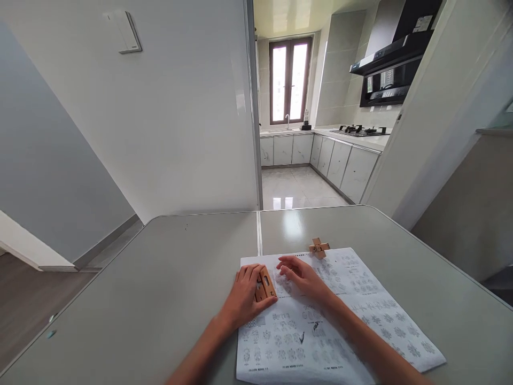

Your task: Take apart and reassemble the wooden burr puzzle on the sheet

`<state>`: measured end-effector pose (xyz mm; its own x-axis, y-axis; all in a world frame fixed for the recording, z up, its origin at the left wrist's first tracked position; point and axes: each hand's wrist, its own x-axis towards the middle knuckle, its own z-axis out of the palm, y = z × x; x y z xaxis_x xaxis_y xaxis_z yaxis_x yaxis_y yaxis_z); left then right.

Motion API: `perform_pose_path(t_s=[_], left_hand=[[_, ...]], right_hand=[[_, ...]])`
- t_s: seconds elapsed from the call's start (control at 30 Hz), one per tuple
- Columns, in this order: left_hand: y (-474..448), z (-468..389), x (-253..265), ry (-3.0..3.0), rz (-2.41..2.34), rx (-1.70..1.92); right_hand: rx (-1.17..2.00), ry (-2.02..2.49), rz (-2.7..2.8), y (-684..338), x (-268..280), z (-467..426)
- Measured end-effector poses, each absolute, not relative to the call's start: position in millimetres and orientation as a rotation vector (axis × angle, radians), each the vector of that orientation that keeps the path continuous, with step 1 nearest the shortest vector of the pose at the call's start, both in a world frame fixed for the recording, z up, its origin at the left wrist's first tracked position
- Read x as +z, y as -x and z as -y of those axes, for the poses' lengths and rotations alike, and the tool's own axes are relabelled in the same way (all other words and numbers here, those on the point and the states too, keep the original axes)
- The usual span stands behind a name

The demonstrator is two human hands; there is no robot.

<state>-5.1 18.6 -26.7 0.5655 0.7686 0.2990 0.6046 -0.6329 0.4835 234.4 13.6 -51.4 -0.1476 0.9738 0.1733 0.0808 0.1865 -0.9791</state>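
Observation:
My left hand (245, 293) lies on the left edge of a large printed sheet (288, 315), its fingers and thumb closed round wooden puzzle pieces (267, 282). The pieces are notched, orange-brown, and marked with dark numbers such as 2; my fingers cover part of them. To the right, my right hand (302, 278) hovers over or rests on the sheet with bent fingers and a gap between thumb and forefinger. No held thing stands out there. Beyond it, a cross-shaped group of wooden pieces (319, 248) sits at the sheet's far edge.
The grey table (180, 267) has a light seam (259, 235) running away from me. Small bluish bits (52, 333) lie near its left edge. Behind stand a white wall (180, 107) and a doorway to a kitchen with white cabinets (282, 149).

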Motion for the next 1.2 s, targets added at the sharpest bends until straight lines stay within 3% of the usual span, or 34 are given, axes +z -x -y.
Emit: perform_pose_path(t_s=[0.43,0.87,1.2], left_hand=[[29,-35,-40,-2.406,-1.472,0.84],[28,-36,-40,-2.416,-1.467,0.889],[28,-36,-39,-2.39,-1.447,0.86]], right_hand=[[1.1,1.038,1.235,-234,-48,-16],[0.861,1.214,0.905,-250,-60,-27],[0.92,1.263,0.796,-259,-58,-29]])
